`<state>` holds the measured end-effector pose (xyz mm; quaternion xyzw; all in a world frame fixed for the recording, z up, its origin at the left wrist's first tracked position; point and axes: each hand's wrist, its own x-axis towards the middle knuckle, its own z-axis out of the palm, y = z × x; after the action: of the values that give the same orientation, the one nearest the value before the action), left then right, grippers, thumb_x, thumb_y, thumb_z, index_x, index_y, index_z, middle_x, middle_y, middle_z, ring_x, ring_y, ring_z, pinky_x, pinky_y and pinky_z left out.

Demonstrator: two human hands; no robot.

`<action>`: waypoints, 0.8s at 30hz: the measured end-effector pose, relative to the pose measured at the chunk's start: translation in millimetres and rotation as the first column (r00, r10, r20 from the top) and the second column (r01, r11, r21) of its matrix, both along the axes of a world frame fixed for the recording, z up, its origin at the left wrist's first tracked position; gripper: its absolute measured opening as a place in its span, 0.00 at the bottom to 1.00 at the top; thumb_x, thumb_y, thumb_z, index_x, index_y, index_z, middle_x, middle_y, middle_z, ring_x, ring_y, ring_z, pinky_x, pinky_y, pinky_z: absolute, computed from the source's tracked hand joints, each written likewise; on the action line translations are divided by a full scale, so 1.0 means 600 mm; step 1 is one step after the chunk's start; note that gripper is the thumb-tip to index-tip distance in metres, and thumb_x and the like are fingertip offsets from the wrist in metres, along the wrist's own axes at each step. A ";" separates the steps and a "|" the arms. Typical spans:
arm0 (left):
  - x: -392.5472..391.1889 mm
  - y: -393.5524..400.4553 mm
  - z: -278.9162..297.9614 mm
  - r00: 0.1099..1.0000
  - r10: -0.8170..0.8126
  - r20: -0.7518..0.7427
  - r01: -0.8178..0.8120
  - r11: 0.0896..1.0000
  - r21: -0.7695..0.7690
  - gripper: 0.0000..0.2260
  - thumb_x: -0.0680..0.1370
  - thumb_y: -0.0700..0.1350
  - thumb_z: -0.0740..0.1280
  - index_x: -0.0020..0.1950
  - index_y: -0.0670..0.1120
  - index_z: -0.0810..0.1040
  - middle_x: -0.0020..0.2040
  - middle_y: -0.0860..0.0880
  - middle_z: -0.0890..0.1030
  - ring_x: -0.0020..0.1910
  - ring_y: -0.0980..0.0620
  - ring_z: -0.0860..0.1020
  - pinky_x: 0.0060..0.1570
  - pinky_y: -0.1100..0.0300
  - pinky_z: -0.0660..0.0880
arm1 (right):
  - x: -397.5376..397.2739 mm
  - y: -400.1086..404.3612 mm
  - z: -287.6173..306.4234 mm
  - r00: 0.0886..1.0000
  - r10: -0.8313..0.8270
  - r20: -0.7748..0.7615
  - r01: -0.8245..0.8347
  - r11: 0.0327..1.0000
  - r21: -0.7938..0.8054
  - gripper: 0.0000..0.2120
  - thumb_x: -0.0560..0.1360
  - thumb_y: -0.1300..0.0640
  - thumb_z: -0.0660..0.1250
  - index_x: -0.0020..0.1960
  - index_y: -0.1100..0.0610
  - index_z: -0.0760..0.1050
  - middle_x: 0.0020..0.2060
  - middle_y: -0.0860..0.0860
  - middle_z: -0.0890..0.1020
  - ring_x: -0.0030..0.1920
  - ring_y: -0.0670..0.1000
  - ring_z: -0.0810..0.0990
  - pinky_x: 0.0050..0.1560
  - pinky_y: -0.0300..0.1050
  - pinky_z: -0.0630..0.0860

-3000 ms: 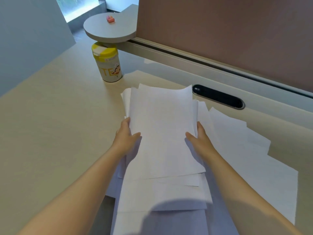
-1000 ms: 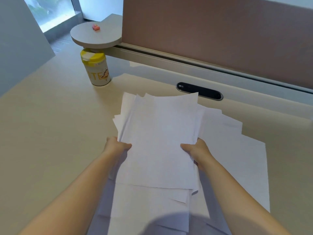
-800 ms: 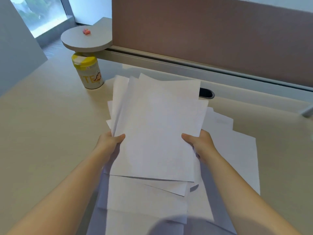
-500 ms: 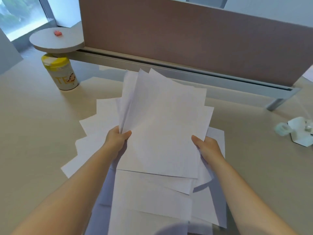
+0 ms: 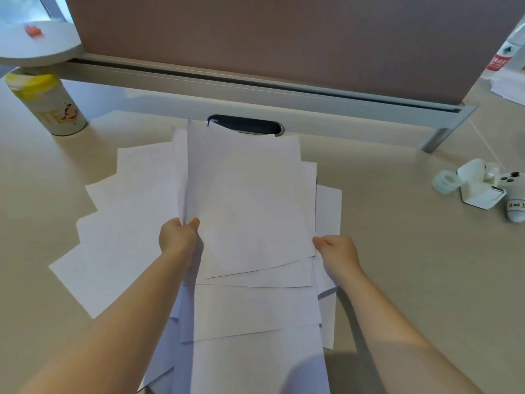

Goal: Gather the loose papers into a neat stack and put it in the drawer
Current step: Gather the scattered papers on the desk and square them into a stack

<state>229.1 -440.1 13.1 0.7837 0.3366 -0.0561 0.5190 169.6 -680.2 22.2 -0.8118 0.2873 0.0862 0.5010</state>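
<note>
- On the beige bench, in front of the brown partition panel, a loose sheaf of white papers is held up between the two hands, its far edge reaching the black cable port in the benchtop.
- The left hand pinches the sheaf's left edge, thumb on top and fingers hidden beneath, so it is closed on the sheets.
- The right hand sits at the lower right corner of the sheaf, fingers curled at the paper's edge; whether it actually grips the sheets cannot be told.
- The held sheets are uneven, with edges fanned out at the top left and along the bottom.
- More sheets lie flat on the bench to the left, spread in a staggered fan, and others lie beneath the forearms toward the near edge.
- A yellow-lidded tea tin stands at the far left, beneath a round grey shelf carrying a small red item.
- At the right, well apart from the papers, lie a roll of clear tape, a white tape dispenser and a white game controller.
</note>
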 end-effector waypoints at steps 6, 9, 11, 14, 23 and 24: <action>0.000 0.002 0.001 0.985 -0.165 -0.058 0.167 0.985 0.039 0.15 0.77 0.41 0.62 0.59 0.32 0.71 0.57 0.34 0.76 0.57 0.37 0.75 0.52 0.52 0.69 | -0.001 -0.014 0.023 0.950 0.142 -0.278 -0.047 0.946 0.320 0.12 0.75 0.59 0.61 0.33 0.59 0.69 0.29 0.53 0.72 0.29 0.49 0.70 0.24 0.34 0.69; 0.002 -0.003 0.009 0.950 -0.305 -0.073 0.309 0.949 0.059 0.07 0.77 0.39 0.61 0.53 0.38 0.69 0.49 0.40 0.73 0.50 0.43 0.72 0.49 0.54 0.67 | 0.019 -0.012 0.015 0.983 0.077 -0.165 -0.045 0.980 0.193 0.12 0.77 0.53 0.58 0.36 0.55 0.66 0.32 0.51 0.67 0.29 0.47 0.62 0.30 0.38 0.59; 0.004 -0.009 0.013 0.925 -0.378 -0.042 0.379 0.925 0.021 0.03 0.78 0.38 0.60 0.50 0.41 0.67 0.48 0.43 0.72 0.50 0.45 0.71 0.49 0.56 0.66 | 0.026 0.001 0.011 0.983 0.103 -0.149 -0.078 0.983 0.167 0.10 0.77 0.51 0.55 0.54 0.55 0.69 0.43 0.51 0.69 0.32 0.45 0.62 0.30 0.37 0.57; 0.010 -0.016 0.017 0.893 -0.450 -0.012 0.450 0.893 0.002 0.03 0.77 0.38 0.61 0.49 0.41 0.68 0.41 0.46 0.74 0.47 0.47 0.71 0.47 0.56 0.66 | 0.027 0.002 -0.003 0.994 0.040 -0.097 -0.034 0.997 0.063 0.09 0.78 0.50 0.54 0.43 0.52 0.68 0.39 0.48 0.70 0.36 0.48 0.67 0.34 0.41 0.63; 0.028 -0.067 0.019 0.806 -0.566 -0.171 0.588 0.731 0.346 0.11 0.73 0.44 0.67 0.45 0.39 0.69 0.53 0.39 0.71 0.50 0.40 0.71 0.49 0.50 0.68 | 0.030 -0.031 -0.011 0.989 -0.138 -0.061 0.129 0.981 -0.142 0.17 0.68 0.59 0.64 0.54 0.65 0.72 0.58 0.61 0.73 0.56 0.62 0.74 0.59 0.54 0.73; 0.029 -0.074 0.022 0.801 -0.580 -0.147 0.597 0.757 0.264 0.11 0.73 0.43 0.67 0.46 0.39 0.68 0.53 0.38 0.70 0.50 0.40 0.72 0.51 0.49 0.70 | 0.034 -0.030 -0.015 0.988 -0.148 -0.035 0.144 0.985 -0.098 0.18 0.67 0.59 0.64 0.55 0.65 0.71 0.58 0.61 0.73 0.56 0.62 0.75 0.58 0.55 0.74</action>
<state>246.8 -484.5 26.4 0.9165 0.0921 -0.1869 0.3415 189.9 -698.5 13.0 -0.8097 0.3601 0.0524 0.4604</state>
